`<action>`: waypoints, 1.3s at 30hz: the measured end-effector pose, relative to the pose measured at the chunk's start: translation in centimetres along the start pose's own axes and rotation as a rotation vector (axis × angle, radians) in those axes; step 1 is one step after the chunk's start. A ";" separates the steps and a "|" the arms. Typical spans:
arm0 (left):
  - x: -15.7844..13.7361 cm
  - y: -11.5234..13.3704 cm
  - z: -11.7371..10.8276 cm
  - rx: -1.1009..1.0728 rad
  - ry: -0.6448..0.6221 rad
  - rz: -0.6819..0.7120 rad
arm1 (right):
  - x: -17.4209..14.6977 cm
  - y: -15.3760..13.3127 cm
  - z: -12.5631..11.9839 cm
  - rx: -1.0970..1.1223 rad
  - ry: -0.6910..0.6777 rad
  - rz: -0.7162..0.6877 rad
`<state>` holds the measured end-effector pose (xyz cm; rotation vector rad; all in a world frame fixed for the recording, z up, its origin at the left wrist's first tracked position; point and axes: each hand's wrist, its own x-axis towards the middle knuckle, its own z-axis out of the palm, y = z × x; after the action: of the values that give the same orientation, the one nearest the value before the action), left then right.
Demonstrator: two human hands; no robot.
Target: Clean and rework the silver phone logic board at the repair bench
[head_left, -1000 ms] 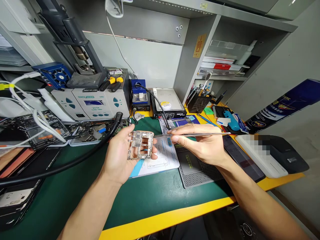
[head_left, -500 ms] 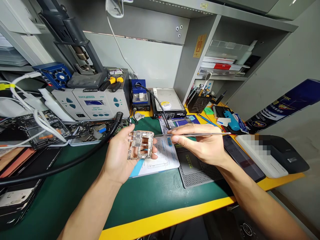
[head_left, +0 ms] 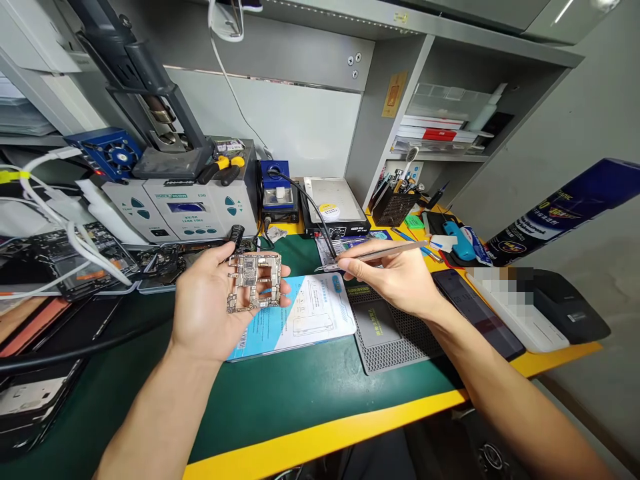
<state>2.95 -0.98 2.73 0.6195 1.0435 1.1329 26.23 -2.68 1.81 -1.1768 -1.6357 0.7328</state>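
My left hand (head_left: 200,300) holds a small circuit board (head_left: 254,280) with cut-out windows, tilted up over the palm. The thumb lies along its upper left edge, and fingertips show behind its right side. My right hand (head_left: 395,277) pinches slim metal tweezers (head_left: 387,251) between thumb and fingers. Their tips point left and stand apart from the board, over the booklet's upper edge. Below and between the hands lies a blue and white printed booklet (head_left: 300,317). Under my right hand is a grey perforated mat (head_left: 387,357).
A hot air and soldering station (head_left: 185,207) stands back left, its black hose (head_left: 125,337) crossing the left side. Opened phone parts (head_left: 45,393) lie at left. A phone (head_left: 480,313), a white case (head_left: 520,320) and a blue spray can (head_left: 555,213) are at right.
My left hand has moved left with the circuit board. The tweezers' tips, earlier at the board's upper right edge, are now apart from it. My right hand has shifted slightly left.
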 end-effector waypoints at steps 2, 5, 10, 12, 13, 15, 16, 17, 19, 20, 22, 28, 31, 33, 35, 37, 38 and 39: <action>-0.1 0.0 -0.1 0.005 0.005 0.002 | 0.1 0.3 0.1 -0.009 -0.033 0.022; -0.1 -0.2 -0.1 -0.001 0.016 0.016 | 0.3 0.6 0.4 -0.029 -0.087 0.041; -0.1 -0.4 -0.1 -0.028 -0.009 0.017 | 0.2 0.8 0.5 -0.071 -0.125 0.067; -0.1 -0.3 0.0 -0.039 -0.006 0.007 | 0.1 0.9 0.5 -0.068 -0.126 0.053; -0.1 -0.3 0.0 -0.042 -0.005 0.005 | 0.1 1.0 0.5 -0.073 -0.129 0.047; -0.1 -0.3 0.0 -0.039 -0.006 0.005 | 0.1 1.0 0.5 -0.091 -0.138 0.036; -0.1 -0.3 0.0 -0.037 -0.010 0.008 | 0.1 0.9 0.6 -0.100 -0.142 0.030; -0.1 -0.3 0.0 -0.037 -0.015 0.011 | 0.1 0.9 0.6 -0.107 -0.145 0.026; -0.1 -0.4 0.0 -0.037 -0.021 0.011 | 0.1 0.8 0.6 -0.117 -0.148 0.021; -0.1 -0.4 0.1 -0.038 -0.022 0.011 | 0.2 0.7 0.6 -0.121 -0.150 0.018; -0.1 -0.3 0.1 -0.041 -0.015 0.008 | 0.2 0.7 0.6 -0.125 -0.150 0.013; -0.1 -0.3 -0.1 -0.038 -0.034 0.009 | 0.2 0.9 0.8 -0.118 -0.145 0.018; -0.1 -0.3 -0.1 -0.041 -0.055 0.008 | 0.2 0.7 0.8 -0.098 -0.128 0.026; 0.0 -0.4 -0.1 -0.044 -0.065 0.002 | 0.2 0.2 0.2 -0.069 -0.129 0.040; 0.0 -0.4 -0.1 -0.045 -0.068 -0.003 | 0.3 -0.5 -1.2 -0.050 -0.147 0.073; 0.0 -0.5 -0.1 -0.046 -0.073 -0.004 | 0.4 -1.4 -3.3 -0.067 -0.185 0.138; -0.1 -0.5 -0.1 -0.047 -0.074 -0.005 | 0.4 -1.7 -4.3 -0.080 -0.215 0.178; -0.1 -0.5 -0.1 -0.048 -0.075 -0.007 | 0.4 -1.9 -5.4 -0.109 -0.289 0.210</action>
<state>3.10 -1.21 2.32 0.6159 0.9509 1.1173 30.49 -3.27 5.57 -1.3867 -1.8245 0.9944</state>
